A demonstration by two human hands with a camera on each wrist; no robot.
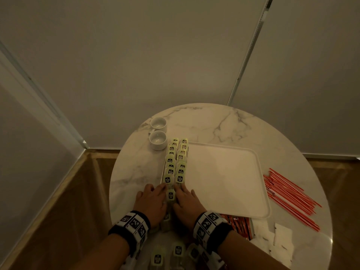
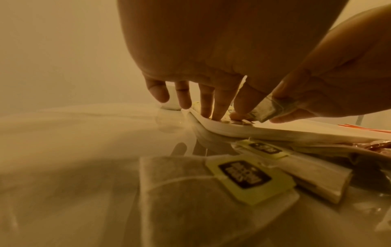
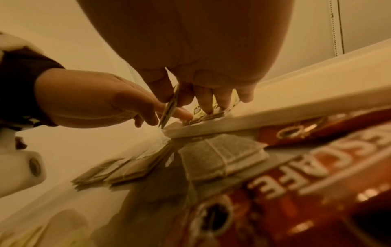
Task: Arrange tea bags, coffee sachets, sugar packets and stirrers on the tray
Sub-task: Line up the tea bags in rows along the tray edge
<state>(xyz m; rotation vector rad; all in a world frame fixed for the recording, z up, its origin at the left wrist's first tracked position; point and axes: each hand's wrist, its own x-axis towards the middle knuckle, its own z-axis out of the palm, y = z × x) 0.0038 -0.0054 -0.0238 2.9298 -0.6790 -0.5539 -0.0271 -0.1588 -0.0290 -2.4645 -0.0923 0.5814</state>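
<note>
Both hands meet at the tray's (image 1: 224, 182) corner: right hand (image 1: 188, 203) pinches a tea bag (image 1: 170, 195), left hand (image 1: 151, 203) lies loose.

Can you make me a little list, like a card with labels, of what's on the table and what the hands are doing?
table: round marble table
tray: white tray, mostly bare
tea bags on tray: two rows along its left edge
left hand: fingertips at the near end of the rows
right hand: holds a tea bag between thumb and finger
loose tea bags: near edge of table
stirrers: right of tray
coffee sachets: in front of tray
cups: two, behind tray's left corner
</note>
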